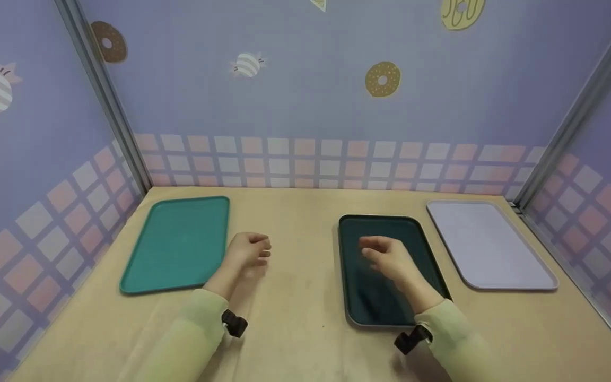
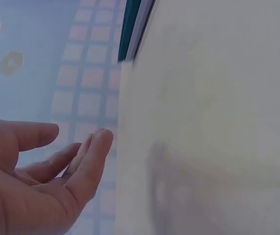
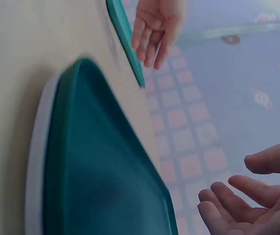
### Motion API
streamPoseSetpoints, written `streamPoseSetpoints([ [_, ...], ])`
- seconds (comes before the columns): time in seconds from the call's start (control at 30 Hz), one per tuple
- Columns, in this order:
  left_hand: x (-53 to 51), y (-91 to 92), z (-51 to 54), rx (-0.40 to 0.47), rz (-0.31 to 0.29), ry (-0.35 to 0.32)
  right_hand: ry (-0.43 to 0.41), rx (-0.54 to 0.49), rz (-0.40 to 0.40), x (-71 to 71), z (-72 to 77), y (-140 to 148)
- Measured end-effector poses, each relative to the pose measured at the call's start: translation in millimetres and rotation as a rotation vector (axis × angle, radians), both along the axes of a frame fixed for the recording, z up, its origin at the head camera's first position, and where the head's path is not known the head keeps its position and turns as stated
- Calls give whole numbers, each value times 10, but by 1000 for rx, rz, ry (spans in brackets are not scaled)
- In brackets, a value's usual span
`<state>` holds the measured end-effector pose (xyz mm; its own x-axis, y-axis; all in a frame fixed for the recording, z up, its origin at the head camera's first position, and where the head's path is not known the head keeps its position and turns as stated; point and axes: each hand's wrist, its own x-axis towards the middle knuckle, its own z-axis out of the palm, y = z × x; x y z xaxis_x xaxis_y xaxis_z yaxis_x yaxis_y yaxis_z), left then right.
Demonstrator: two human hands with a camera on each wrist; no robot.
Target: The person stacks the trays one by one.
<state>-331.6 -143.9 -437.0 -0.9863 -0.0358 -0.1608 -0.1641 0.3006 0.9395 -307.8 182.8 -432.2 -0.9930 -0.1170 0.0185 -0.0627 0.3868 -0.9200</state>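
Observation:
My left hand (image 1: 248,249) hovers over the table beside the right edge of the teal tray (image 1: 178,244), its fingers loosely bent and nothing between them. Above the dark green tray (image 1: 390,302) is my right hand (image 1: 390,257), also holding nothing, thumb and fingers apart. In the right wrist view, a pale layer (image 3: 38,161) lies under the dark green tray, perhaps a second tray. A pale edge also shows along the teal tray (image 2: 130,29) in the left wrist view. The lilac tray (image 1: 491,246) lies to the far right, apart from both hands.
A pale wood-coloured tabletop (image 1: 289,297) lies between the teal and dark green trays. Patterned walls (image 1: 305,106) enclose the back and both sides, with metal posts (image 1: 109,101) at the corners. Each wrist wears a small black camera (image 1: 235,323).

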Motion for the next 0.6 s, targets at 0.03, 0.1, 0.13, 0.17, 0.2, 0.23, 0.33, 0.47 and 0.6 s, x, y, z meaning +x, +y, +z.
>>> streamPoseSetpoints([
  [0.03,-4,-83,20,-8,14,8,-16,-22,14,-12,3,-98],
  [0.1,-11,-246,59,-18,44,15,-39,-59,42,-30,8,-297],
  [0.13,-12,-326,76,-25,60,17,-50,-76,58,-39,8,-395],
  [0.17,-11,-401,91,-33,75,19,-58,-88,76,-44,8,-492],
  [0.2,-8,-473,109,-42,92,21,-67,-98,95,-47,7,-588],
  [0.23,-5,-545,123,-58,109,23,-74,-110,113,-48,3,-682],
  [0.33,6,-767,159,-110,164,22,-114,-148,163,-42,-15,-960],
  [0.47,25,-1103,185,-211,261,24,-166,-187,194,-18,-46,-1334],
  [0.6,82,-1459,190,-283,368,1,-220,-233,198,1,-96,-1693],
])
